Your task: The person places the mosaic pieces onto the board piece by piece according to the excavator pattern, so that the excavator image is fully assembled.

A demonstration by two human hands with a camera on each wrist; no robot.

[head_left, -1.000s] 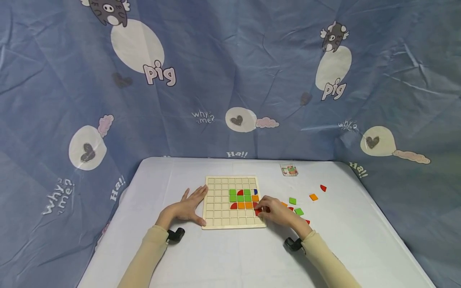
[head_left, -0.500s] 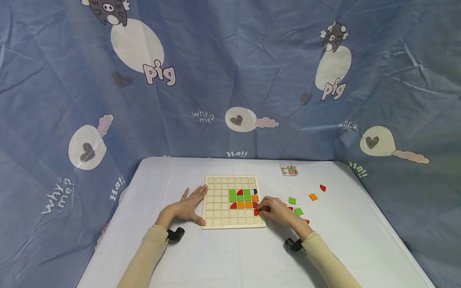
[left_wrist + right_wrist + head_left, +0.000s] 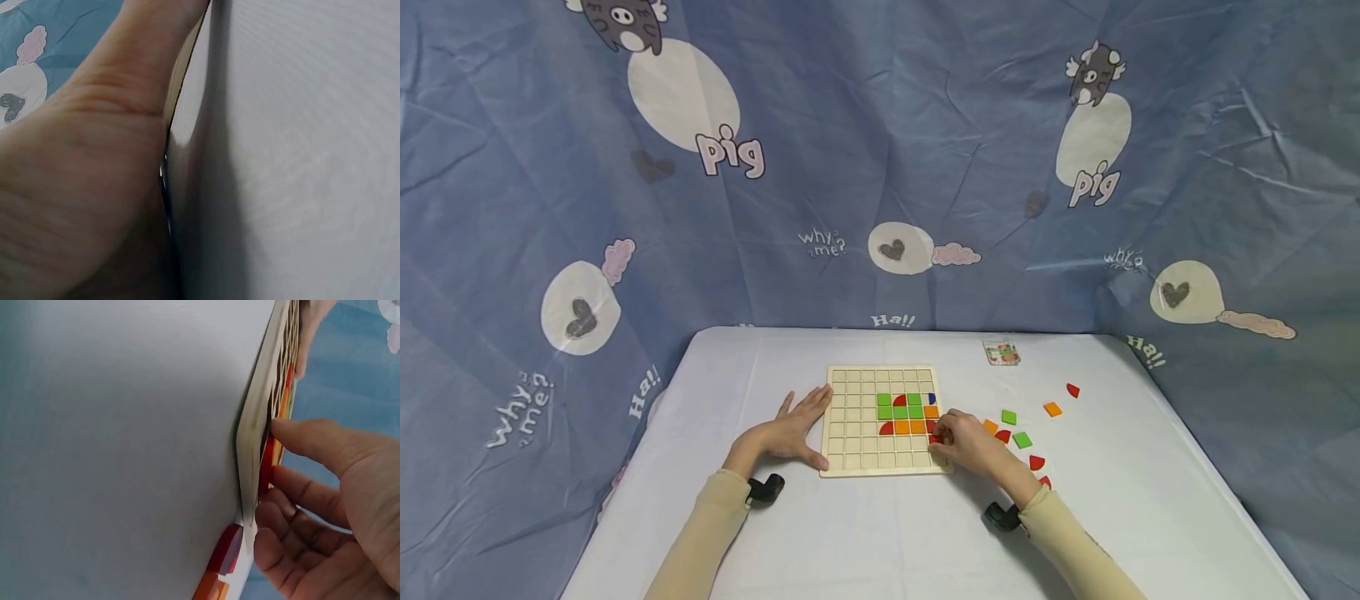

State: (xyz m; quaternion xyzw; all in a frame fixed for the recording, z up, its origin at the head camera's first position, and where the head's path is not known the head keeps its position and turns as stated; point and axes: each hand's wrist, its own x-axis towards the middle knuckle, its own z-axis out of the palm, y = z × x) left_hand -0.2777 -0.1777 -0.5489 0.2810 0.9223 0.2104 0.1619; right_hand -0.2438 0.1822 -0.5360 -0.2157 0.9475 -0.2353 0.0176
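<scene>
One gridded board [image 3: 852,446] is touched at its left edge by one left hand [image 3: 790,429], thumb spread from fingers. At its right side one red tile [image 3: 267,461] is pinched by the right hand [image 3: 967,442], thumb against forefinger. Five green tiles [image 3: 900,412] and three orange tiles [image 3: 917,427] are seated; four red pieces [image 3: 1037,462], two green squares [image 3: 1022,440], two orange squares [image 3: 1053,409] lie loose.

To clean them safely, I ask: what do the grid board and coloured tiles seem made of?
Grid board: likely wood, matte, by its pale beige surface. Coloured tiles: painted wood or plastic, unclear which; perhaps glossy, since one shows a pale sheen in the right wrist view.
</scene>
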